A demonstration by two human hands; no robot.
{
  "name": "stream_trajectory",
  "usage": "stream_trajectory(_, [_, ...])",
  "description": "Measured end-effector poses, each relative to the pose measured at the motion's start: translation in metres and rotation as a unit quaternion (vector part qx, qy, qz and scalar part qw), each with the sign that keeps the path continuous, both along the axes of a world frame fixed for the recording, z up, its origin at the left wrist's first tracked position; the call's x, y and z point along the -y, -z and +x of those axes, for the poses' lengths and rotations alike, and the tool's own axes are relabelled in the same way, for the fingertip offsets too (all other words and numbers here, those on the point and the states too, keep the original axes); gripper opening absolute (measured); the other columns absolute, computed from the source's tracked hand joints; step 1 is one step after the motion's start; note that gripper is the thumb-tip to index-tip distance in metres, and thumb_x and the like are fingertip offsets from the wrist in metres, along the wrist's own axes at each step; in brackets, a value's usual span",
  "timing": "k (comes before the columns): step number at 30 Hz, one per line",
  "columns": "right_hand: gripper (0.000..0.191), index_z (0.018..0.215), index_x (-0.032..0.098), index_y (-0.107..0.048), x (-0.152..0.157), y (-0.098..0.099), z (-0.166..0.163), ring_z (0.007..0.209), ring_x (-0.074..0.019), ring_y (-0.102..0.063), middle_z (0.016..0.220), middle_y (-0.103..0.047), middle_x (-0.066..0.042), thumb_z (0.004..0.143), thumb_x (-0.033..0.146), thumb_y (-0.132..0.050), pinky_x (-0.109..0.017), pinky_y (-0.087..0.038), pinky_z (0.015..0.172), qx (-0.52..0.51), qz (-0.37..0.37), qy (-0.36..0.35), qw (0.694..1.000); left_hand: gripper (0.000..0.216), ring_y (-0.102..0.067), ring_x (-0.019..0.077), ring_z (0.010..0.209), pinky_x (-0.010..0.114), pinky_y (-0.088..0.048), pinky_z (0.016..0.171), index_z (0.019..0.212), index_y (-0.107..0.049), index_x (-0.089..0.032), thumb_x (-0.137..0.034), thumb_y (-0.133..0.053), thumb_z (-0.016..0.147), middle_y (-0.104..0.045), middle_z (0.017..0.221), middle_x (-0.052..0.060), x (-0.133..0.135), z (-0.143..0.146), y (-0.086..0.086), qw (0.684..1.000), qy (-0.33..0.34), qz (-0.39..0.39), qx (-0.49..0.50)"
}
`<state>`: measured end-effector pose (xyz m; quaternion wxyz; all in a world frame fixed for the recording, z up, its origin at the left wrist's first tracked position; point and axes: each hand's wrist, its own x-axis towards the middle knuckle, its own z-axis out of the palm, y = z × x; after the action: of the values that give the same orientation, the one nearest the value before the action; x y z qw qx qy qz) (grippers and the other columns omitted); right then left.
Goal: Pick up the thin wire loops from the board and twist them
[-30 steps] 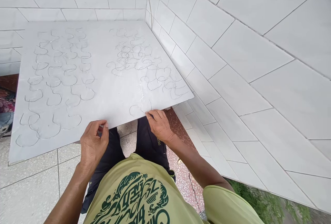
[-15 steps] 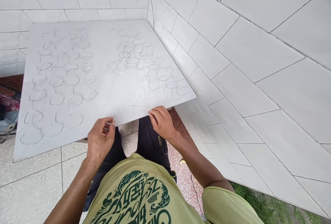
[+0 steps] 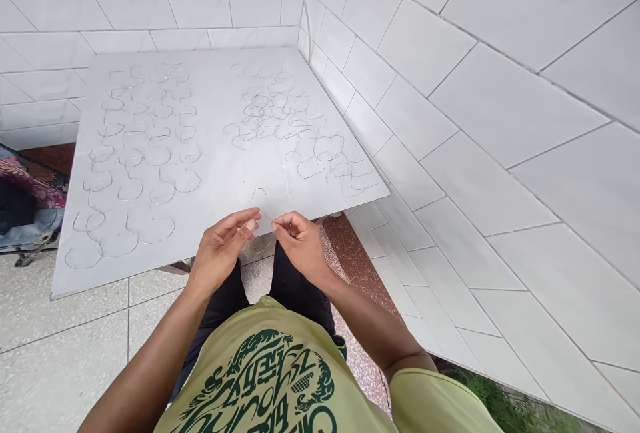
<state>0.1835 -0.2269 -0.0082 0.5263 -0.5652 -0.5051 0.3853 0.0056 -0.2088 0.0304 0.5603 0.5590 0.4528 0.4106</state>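
Observation:
A thin bent wire hook [image 3: 261, 201] is lifted just above the near edge of the white board [image 3: 215, 173]. My right hand [image 3: 300, 246] pinches its lower end between thumb and forefinger. My left hand [image 3: 223, 246] has come up beside it, fingertips pinched at the same wire, a few centimetres left of the right hand. Both hands hover over the board's front edge, above my dark trousers.
Several bent wire hooks lie spread in rows on the board's left half [image 3: 140, 160]; a tangled heap of hooks [image 3: 295, 133] lies on the right half. White tiled walls [image 3: 475, 120] close the back and right. A bag and cloth [image 3: 25, 206] sit at far left on the floor.
My right hand has lifted one wire hook off the board's near edge. My left hand has moved right from the board edge to meet it and pinch the wire.

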Motion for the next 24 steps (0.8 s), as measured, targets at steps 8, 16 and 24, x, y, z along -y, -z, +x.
stream_trajectory(8, [0.018,0.087,0.020,-0.065,0.011,0.007,-0.017,0.062,-0.0121,-0.056,0.077,-0.067,0.000,0.094,0.036,-0.059,-0.026,-0.046,0.061,0.102,0.048,-0.055,0.992,0.027,-0.064,0.0153,0.078,0.031,-0.053,0.077,0.101,-0.081,-0.022,-0.045,-0.075,0.088,-0.076,0.108,0.006,-0.001,-0.001,0.011,1.000,-0.019,-0.008,0.004])
stream_trajectory(16, [0.022,0.104,0.019,-0.068,-0.013,-0.033,0.015,0.083,-0.0157,-0.064,0.098,-0.071,-0.006,0.095,0.037,-0.061,-0.027,-0.048,0.067,0.194,0.097,-0.109,0.970,0.027,-0.067,0.0181,0.077,0.032,-0.054,0.074,0.098,-0.081,-0.018,-0.042,-0.073,0.090,-0.078,0.090,0.010,-0.005,-0.025,0.012,0.993,0.095,-0.066,0.028])
stream_trajectory(24, [0.026,0.104,0.020,-0.075,-0.048,-0.030,0.008,0.080,-0.0155,-0.068,0.092,-0.075,-0.003,0.092,0.041,-0.066,-0.027,-0.051,0.068,0.095,-0.036,-0.293,0.951,0.027,-0.062,0.0168,0.063,0.027,-0.044,0.054,0.099,-0.082,-0.015,-0.039,-0.078,0.086,-0.072,0.072,0.011,-0.004,-0.038,0.020,0.968,0.145,-0.158,0.129])
